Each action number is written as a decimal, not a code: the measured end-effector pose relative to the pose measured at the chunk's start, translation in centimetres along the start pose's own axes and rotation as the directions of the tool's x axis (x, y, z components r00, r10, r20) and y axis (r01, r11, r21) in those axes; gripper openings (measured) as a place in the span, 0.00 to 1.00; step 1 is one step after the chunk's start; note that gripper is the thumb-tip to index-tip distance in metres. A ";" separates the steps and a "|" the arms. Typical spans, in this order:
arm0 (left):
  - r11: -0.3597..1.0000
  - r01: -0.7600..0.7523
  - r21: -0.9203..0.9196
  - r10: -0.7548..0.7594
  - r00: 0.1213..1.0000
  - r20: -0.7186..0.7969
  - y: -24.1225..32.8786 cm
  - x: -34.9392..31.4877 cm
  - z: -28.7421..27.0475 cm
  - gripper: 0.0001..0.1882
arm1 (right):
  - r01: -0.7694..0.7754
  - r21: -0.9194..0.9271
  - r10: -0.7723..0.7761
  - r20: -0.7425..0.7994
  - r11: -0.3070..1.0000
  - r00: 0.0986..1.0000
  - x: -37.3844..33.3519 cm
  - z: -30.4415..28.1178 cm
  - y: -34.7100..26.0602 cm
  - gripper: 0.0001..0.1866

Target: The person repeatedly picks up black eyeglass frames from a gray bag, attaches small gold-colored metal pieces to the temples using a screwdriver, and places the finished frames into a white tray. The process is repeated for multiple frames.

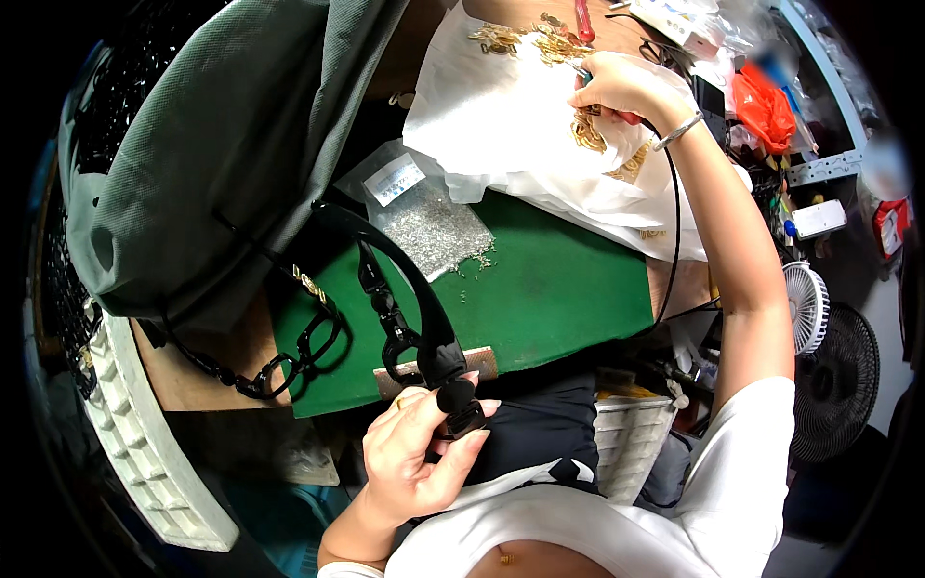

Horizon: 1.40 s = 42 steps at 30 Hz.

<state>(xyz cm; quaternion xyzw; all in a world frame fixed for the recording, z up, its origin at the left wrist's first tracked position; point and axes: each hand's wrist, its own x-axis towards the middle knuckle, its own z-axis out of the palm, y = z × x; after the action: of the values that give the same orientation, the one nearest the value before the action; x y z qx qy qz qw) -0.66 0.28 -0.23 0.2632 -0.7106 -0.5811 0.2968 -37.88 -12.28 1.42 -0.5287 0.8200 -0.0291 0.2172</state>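
My left hand (414, 453) is closed on a glossy black eyeglass frame (424, 299), pinching it near the front, with its wide arms reaching away over the green mat. At the far right, my right hand (626, 89) is closed over the white paper, around a tool with red and teal parts (628, 118). The fingers hide most of that tool. Next to these fingers lie piles of small gold metal pieces (554, 43), and more gold pieces (588, 130) sit just below the hand. A second black eyeglass frame (323, 337) with a gold ornament rests at the left.
A clear bag of tiny silvery parts (434, 226) lies on the green mat (559, 289), some spilled beside it. Grey-green fabric (222, 125) bulks at the left. A black cable (677, 222) hangs on the right, past a white fan (806, 303). A red-handled tool (584, 19) lies far back.
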 end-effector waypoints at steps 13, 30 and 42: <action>0.997 0.034 0.065 -0.024 0.989 -0.145 1.0 0.7 1.1 0.21 | -0.043 0.770 -0.334 0.325 0.636 0.885 -15.6 2.0 -6.3 0.12; 0.965 0.024 0.261 0.055 0.955 -0.292 1.5 1.3 2.1 0.12 | 0.301 0.922 -0.439 -0.173 0.242 0.882 -19.6 8.6 -9.6 0.11; 0.914 -0.134 0.383 0.224 0.954 -0.201 0.6 1.0 2.1 0.13 | -0.009 0.953 -0.546 0.181 0.302 0.818 -18.4 7.4 -9.5 0.15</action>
<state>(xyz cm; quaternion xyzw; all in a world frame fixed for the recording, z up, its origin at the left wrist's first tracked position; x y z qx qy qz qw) -2.84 1.06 0.14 0.3155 -0.7860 -0.3728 0.3790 -20.51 1.07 3.35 -0.4342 0.4680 -0.3929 0.6619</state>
